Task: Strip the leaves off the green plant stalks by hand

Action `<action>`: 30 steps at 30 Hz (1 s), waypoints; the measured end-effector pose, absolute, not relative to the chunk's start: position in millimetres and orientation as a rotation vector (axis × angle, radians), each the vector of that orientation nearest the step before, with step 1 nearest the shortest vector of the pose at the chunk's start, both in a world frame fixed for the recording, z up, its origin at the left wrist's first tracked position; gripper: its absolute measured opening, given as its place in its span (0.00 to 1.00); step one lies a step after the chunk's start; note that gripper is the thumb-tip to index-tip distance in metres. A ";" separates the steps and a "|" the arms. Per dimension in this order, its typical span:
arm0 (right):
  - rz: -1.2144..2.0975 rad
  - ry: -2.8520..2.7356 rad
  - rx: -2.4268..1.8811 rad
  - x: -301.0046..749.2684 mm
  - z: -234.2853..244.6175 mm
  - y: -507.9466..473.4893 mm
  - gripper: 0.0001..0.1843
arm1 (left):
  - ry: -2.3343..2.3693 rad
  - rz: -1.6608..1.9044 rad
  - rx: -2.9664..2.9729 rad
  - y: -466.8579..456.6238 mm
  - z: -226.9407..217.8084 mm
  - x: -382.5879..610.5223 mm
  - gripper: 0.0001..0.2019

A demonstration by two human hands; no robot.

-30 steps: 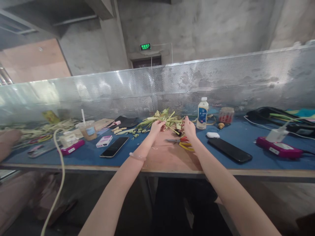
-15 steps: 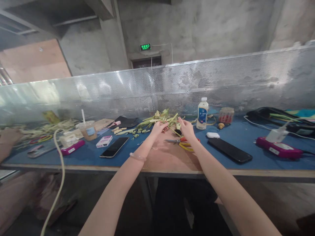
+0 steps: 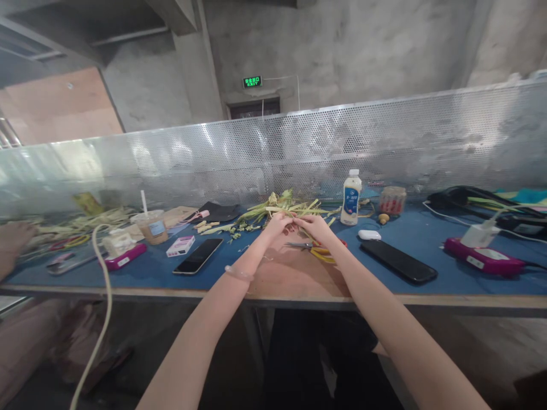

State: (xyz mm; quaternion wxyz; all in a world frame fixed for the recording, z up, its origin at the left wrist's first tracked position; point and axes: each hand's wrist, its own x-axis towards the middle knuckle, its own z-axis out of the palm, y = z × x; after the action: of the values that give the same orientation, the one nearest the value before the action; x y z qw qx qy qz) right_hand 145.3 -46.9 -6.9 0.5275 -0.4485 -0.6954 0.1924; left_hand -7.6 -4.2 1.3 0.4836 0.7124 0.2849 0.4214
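My left hand (image 3: 276, 225) and my right hand (image 3: 313, 226) meet over the middle of the blue bench (image 3: 256, 273), fingertips close together. Both pinch thin green leaf strips (image 3: 299, 212) that run back into a pile of cut stalks and leaves (image 3: 273, 206). What exactly sits between the fingers is small and partly hidden. Scissors with red and yellow handles (image 3: 318, 248) lie on the brown board (image 3: 294, 273) just right of my right hand.
A white bottle (image 3: 351, 197), a red-capped jar (image 3: 392, 200), a white earbud case (image 3: 370, 234) and a black phone (image 3: 399, 261) lie to the right. Another phone (image 3: 198, 255), a drink cup (image 3: 150, 224) and pink devices (image 3: 485, 255) are also there. Another person's hand (image 3: 11, 242) is at far left.
My hands have drawn together and slightly toward me, from apart at the leaf pile to touching fingertips, pulling leaf strips along.
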 end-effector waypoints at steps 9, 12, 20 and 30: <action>0.504 -1.530 -1.052 150.3 -9.8 -43.1 0.22 | 0.620 0.970 1.732 -8.7 3.7 -11.0 0.11; 0.496 -1.478 -1.037 151.9 -9.2 -43.0 0.24 | 0.627 0.933 1.839 -9.4 4.3 -14.5 0.12; 0.541 -1.471 -1.029 152.8 -10.3 -40.0 0.22 | 0.622 0.853 1.848 -9.0 6.0 -20.2 0.13; 0.676 -1.474 -1.030 152.8 -12.7 -34.9 0.23 | 0.438 0.918 1.431 -11.5 2.4 -16.0 0.08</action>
State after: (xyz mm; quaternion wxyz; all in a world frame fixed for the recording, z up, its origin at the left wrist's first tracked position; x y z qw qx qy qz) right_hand 152.8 -34.9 -12.7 0.5731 -0.4394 -0.6287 0.2886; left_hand -16.0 -11.5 2.4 0.6389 0.6269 0.1920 0.4025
